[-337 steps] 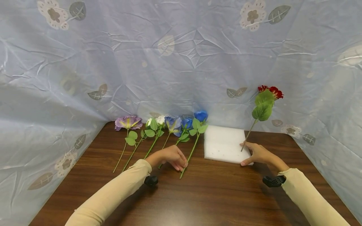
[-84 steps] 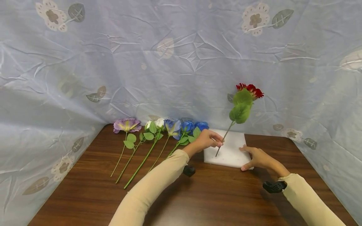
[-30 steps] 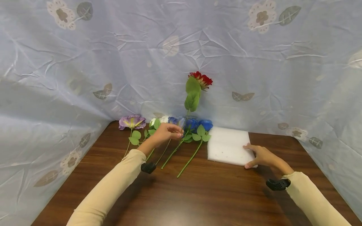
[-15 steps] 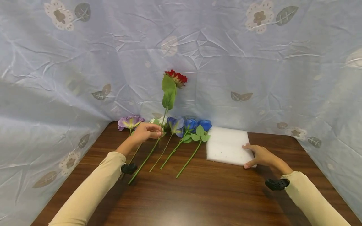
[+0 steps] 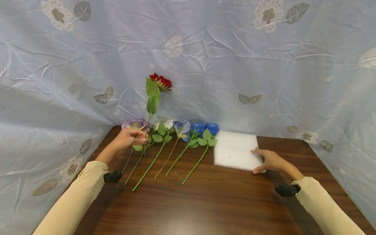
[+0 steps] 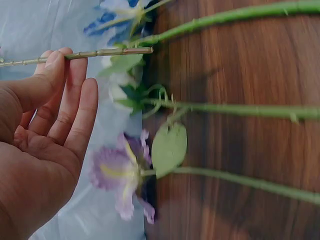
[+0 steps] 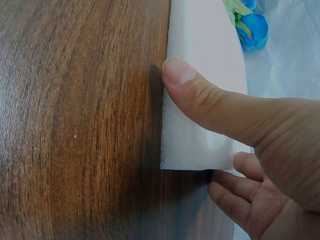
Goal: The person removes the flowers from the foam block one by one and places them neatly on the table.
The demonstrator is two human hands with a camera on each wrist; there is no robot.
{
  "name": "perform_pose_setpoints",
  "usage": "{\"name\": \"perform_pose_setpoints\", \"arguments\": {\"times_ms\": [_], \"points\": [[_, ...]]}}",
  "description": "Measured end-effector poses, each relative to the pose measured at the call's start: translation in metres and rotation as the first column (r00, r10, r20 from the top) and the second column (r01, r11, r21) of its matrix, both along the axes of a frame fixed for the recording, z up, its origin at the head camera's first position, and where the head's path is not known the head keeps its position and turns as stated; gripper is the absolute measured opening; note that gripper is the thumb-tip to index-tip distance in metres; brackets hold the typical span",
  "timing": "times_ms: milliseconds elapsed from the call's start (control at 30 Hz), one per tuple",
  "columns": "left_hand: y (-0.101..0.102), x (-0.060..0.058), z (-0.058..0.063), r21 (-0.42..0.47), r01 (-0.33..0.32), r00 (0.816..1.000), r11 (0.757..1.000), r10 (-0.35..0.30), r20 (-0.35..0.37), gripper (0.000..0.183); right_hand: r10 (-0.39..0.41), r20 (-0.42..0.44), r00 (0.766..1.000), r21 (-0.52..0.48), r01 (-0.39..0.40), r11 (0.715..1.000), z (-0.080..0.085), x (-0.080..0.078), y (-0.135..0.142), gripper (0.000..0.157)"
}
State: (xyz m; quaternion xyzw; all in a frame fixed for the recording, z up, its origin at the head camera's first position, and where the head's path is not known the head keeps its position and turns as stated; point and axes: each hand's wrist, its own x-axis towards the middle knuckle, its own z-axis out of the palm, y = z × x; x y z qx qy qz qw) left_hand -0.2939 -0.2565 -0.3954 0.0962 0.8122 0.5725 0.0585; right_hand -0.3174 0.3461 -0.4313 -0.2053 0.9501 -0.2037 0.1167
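Note:
My left hand (image 5: 130, 137) pinches the stem of a red artificial flower (image 5: 161, 82) between thumb and fingertips, bloom up and slightly tilted. Its cut stem end (image 6: 145, 50) sticks out past the thumb in the left wrist view. Below and behind that hand lies a purple flower (image 5: 135, 125), partly covered by it. At the right, my right hand (image 5: 271, 160) grips the near right corner of a white foam block (image 5: 235, 148). The thumb (image 7: 181, 75) lies along the block's front edge, other fingers at its right side. Small holes dot the foam's top near the front.
White roses (image 5: 168, 125), a blue-purple flower (image 5: 182, 129) and blue roses (image 5: 211, 128) lie in a row along the back of the brown table (image 5: 188, 202), stems toward the front. A patterned pale curtain (image 5: 188, 81) hangs behind and at both sides.
My left hand has carried the red flower leftward from over the foam block, past the blue and white flowers, to the purple one. The right hand has stayed at the foam's corner.

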Motion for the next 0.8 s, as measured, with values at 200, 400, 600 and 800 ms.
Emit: {"name": "perform_pose_setpoints", "arguments": {"times_ms": [200, 400, 600, 800], "points": [[-0.024, 0.007, -0.002, 0.024, -0.046, 0.999, 0.999, 0.046, 0.028, 0.035, 0.002, 0.011, 1.000, -0.006, -0.002, 1.000, 0.000, 0.000, -0.001, 0.106], [-0.042, 0.008, -0.003, 0.033, -0.054, 0.997, 0.998, 0.052, 0.062, 0.037, -0.005, -0.006, 1.000, 0.004, 0.005, 1.000, 0.001, -0.002, 0.000, 0.106], [-0.062, 0.013, -0.006, 0.026, -0.059, 0.993, 0.998, 0.056, 0.107, 0.036, 0.001, -0.008, 1.000, 0.011, -0.001, 1.000, 0.000, -0.004, 0.000, 0.107], [-0.081, 0.023, -0.006, 0.038, -0.032, 0.985, 0.999, 0.025, 0.170, 0.034, 0.007, -0.011, 1.000, 0.010, -0.007, 1.000, -0.001, -0.004, 0.000, 0.107]]}}
